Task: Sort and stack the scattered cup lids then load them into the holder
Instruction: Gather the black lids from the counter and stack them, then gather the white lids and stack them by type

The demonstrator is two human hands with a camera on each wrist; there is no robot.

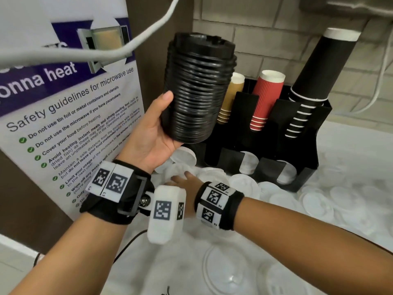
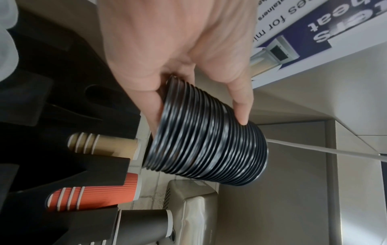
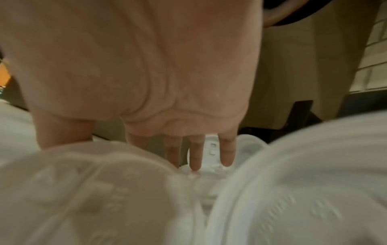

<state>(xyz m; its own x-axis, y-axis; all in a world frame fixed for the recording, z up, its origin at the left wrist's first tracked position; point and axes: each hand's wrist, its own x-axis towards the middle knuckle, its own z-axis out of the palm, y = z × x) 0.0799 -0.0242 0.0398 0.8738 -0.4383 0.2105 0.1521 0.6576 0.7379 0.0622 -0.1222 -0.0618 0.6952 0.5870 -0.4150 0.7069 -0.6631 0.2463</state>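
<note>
My left hand [image 1: 156, 126] [image 2: 188, 79] grips a tall stack of black cup lids [image 1: 197, 90] [image 2: 209, 140], held up in front of the black holder [image 1: 306, 167]. Many white lids [image 1: 316, 207] lie scattered over the counter. Low under the left wrist, my right hand [image 1: 182, 177] [image 3: 199, 149] reaches flat, its straight fingers [image 3: 195, 159] touching white lids [image 3: 211, 154] by the holder's left front. Two blurred white lids [image 3: 303, 190] fill the near right wrist view. White lids [image 1: 247, 165] stand in the holder's front slots.
The holder carries tan cups [image 1: 230, 96], red cups [image 1: 265, 99] and black cups [image 1: 312, 81] in its rear slots. A microwave safety poster [image 1: 70, 116] stands at the left. A grey cable [image 1: 106, 47] crosses overhead. A brick wall [image 1: 265, 35] backs the counter.
</note>
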